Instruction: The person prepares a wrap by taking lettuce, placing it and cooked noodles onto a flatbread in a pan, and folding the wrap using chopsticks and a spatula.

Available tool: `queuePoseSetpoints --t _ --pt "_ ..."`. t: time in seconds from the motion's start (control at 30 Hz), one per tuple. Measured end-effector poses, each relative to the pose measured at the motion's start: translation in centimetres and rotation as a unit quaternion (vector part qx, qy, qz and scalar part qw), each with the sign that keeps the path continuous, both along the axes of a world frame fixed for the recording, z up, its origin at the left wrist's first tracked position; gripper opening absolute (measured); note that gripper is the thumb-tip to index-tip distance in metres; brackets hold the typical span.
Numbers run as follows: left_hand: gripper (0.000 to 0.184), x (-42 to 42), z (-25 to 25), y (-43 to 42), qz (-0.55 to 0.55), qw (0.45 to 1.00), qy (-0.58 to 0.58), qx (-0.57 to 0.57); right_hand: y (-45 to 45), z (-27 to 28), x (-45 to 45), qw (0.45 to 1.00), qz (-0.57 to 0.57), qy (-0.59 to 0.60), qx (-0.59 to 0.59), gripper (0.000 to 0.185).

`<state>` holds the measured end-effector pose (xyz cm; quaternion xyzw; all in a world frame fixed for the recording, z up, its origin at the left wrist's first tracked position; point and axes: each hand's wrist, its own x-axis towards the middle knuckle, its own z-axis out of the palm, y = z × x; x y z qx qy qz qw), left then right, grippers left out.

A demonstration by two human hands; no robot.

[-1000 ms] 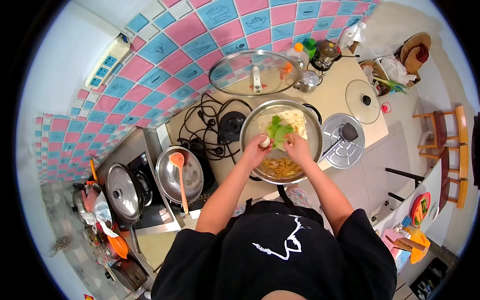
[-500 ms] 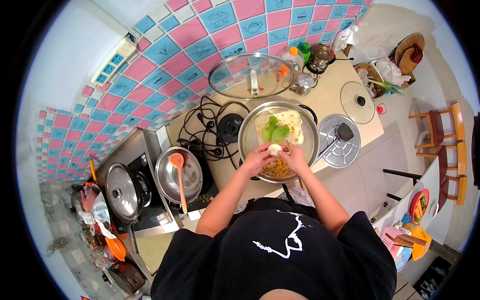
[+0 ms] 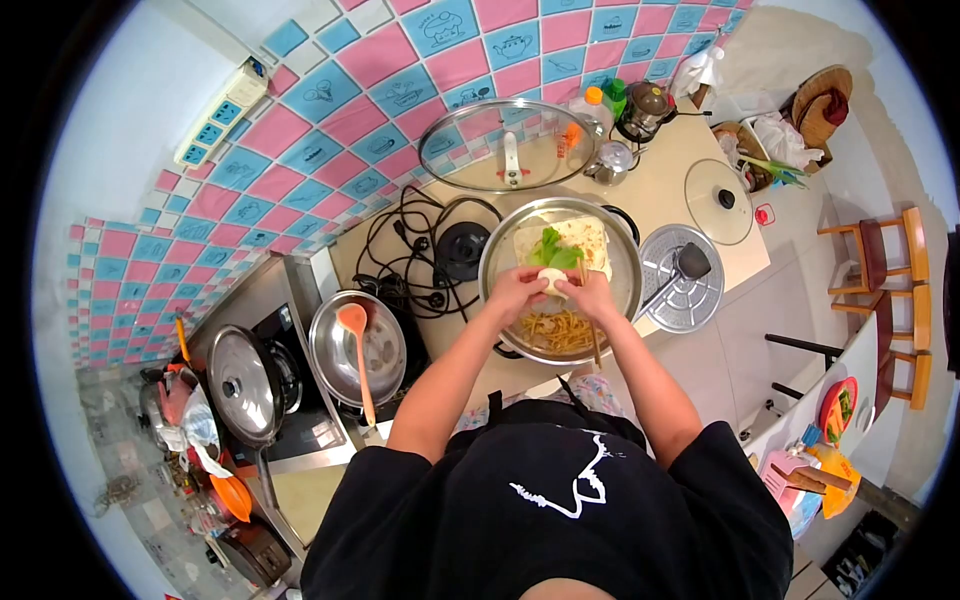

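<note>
So, closest in: a pile of yellow-brown shreds sits in the near part of a wide steel pan, which is right up by the near edge of the tabletop.

Just past the shreds, over the pan, both hands meet on a white egg-like piece. Left hand is loosely curled, with its fingertips on the left side of it. Right hand is mostly closed, fingertips on the other side, plus a wooden stick tucked in that hand (one or two, can't tell).

If it's a peeled boiled egg, I'd guess it's light, soft and kinda slippery, easy to split if squeezed. Best hold imo is fingertips low on both sides, gentle pressure.

Behind it there's a green leaf, probably floppy and easy to tear, on a browned flatbread that looks thin and bendy.

Right of the pan, a perforated plate seems to poke past the near edge. Farther, a glass lid stands at the back edge by the tiles.
</note>
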<state>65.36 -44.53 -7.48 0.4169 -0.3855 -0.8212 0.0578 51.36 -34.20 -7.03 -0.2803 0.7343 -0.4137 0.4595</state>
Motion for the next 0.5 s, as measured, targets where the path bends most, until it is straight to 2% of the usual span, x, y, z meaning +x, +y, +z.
queuePoseSetpoints --t 0.27,0.33,0.5 --pt "0.027 -2.6 -0.7 -2.0 0.002 0.993 -0.066 -0.096 -2.4 -1.6 -1.0 0.999 -0.028 -0.024 -0.006 0.029" --pt "0.026 -2.8 -1.0 -2.3 -0.008 0.988 -0.086 -0.127 -3.0 -2.2 -1.4 0.999 -0.012 0.028 0.042 0.031" --pt "0.025 -3.4 -3.6 -3.3 -0.011 0.984 -0.083 -0.16 -4.2 -4.9 -2.1 0.997 -0.012 0.051 0.059 0.031"
